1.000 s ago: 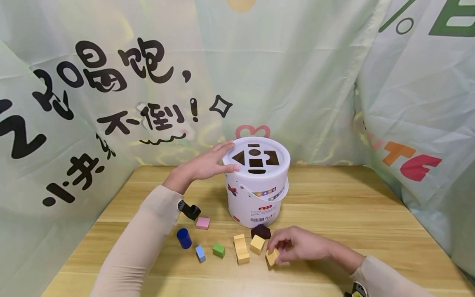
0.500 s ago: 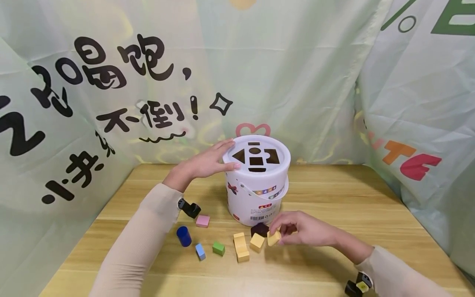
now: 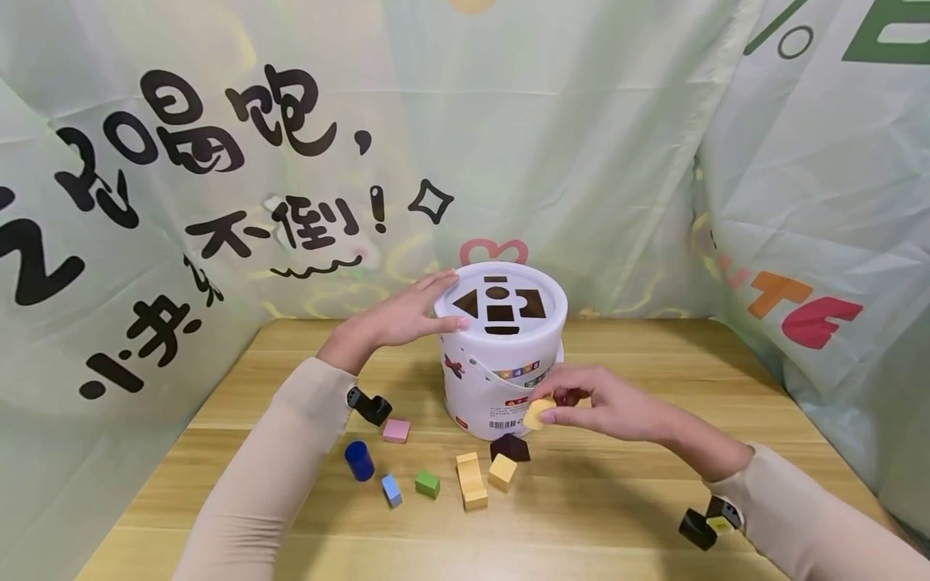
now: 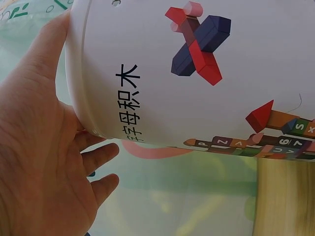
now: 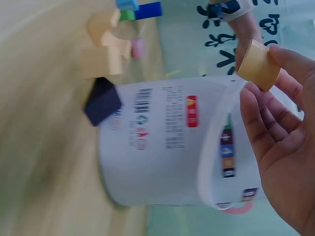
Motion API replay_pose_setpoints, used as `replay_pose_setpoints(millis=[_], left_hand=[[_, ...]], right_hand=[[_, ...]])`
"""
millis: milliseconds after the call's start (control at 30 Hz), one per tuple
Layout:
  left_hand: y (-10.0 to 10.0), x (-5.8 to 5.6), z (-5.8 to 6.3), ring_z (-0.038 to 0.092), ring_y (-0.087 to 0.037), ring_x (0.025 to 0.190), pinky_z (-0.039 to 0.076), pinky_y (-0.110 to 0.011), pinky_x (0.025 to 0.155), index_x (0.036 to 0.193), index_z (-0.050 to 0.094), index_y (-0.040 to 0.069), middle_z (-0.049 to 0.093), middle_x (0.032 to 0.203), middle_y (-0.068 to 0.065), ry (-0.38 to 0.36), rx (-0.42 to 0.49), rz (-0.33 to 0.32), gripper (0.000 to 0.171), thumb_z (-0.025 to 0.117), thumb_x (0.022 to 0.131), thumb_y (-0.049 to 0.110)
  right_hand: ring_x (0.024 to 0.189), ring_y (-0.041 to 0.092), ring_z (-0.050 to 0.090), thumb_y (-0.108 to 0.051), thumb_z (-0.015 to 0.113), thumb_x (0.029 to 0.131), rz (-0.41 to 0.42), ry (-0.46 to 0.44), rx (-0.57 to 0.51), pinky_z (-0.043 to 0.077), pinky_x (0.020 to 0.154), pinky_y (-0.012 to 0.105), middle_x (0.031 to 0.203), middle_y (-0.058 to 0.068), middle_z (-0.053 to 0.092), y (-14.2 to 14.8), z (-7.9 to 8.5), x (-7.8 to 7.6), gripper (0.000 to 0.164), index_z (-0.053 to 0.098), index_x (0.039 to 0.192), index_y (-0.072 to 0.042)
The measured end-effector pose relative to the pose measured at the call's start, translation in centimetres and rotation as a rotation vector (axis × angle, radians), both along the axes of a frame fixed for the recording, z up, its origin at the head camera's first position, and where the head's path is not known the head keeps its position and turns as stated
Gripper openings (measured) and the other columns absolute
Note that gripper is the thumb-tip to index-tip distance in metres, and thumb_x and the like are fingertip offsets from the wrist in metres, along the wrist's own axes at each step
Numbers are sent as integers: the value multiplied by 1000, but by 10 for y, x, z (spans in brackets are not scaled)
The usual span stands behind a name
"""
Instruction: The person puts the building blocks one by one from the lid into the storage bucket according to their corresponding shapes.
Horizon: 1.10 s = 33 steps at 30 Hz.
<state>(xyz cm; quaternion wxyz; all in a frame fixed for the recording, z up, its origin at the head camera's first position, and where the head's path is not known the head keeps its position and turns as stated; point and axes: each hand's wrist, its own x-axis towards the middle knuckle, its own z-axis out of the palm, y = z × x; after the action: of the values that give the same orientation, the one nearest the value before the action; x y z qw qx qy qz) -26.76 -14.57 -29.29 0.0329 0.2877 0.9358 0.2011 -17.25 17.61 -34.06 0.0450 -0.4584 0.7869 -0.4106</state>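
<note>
A white bucket (image 3: 483,395) with shaped holes in its lid (image 3: 523,327) stands upright at the middle of the table. My left hand (image 3: 403,317) rests against the lid's left rim with fairly straight fingers and spread thumb; the left wrist view shows fingers past the rim (image 4: 96,160). My right hand (image 3: 603,407) pinches a small yellow wooden block (image 3: 538,413) between thumb and fingertips, raised before the bucket's lower right side. In the right wrist view, the held block (image 5: 259,66) shows a curved face. Below it lie a dark hexagonal block (image 3: 510,448) and a yellow block (image 3: 503,472).
Left of these lie a stepped yellow block (image 3: 472,484), a green block (image 3: 428,484), a light blue block (image 3: 391,491), a dark blue cylinder (image 3: 359,461) and a pink block (image 3: 396,431). The bucket's handle (image 5: 209,162) hangs down its side. Printed cloth (image 3: 625,177) surrounds the table (image 3: 654,363).
My right hand has lifted the yellow block off the table and moved it up and away from me, towards the bucket. The left hand keeps its place on the rim.
</note>
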Motion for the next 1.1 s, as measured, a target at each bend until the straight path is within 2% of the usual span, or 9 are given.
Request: replay_pose_setpoints(millis=[133,367,567,800,1100], left_hand=[[0,-1,-1,5,-25,149,18,-51,116,158,17,16,10,163,-2,6,-1,-5,95,51,88,70],[0,-1,0,7,-23,149,18,-50,116,158,16,16,11,163,-2,10,-10,-3,95,51,88,70],[0,0,0,8,-25,148,19,-51,115,158,17,15,12,163,-3,7,-1,-1,95,52,88,69],[2,1,2,9,-25,148,20,-51,115,158,17,15,12,163,-3,1,-2,-7,95,52,88,68],[2,2,3,9,-25,148,20,-51,115,158,16,15,12,163,-3,-9,-1,-5,95,52,88,69]], right_hand=[[81,13,58,-14,70,92,-45,52,-2,52,66,28,99,-7,65,-3,16,-3,20,72,111,-18],[81,12,60,-12,73,89,-76,163,4,54,67,28,98,-10,67,-10,45,-11,19,73,107,-20],[75,10,60,-21,75,88,-150,221,46,54,65,28,91,-13,65,-19,66,-16,15,73,103,-21],[73,11,57,-24,75,88,-259,257,48,52,65,30,81,-8,61,-29,76,-27,14,73,100,-17],[74,13,55,-29,73,90,-368,283,90,48,67,32,81,-4,61,-44,77,-43,16,74,98,-16]])
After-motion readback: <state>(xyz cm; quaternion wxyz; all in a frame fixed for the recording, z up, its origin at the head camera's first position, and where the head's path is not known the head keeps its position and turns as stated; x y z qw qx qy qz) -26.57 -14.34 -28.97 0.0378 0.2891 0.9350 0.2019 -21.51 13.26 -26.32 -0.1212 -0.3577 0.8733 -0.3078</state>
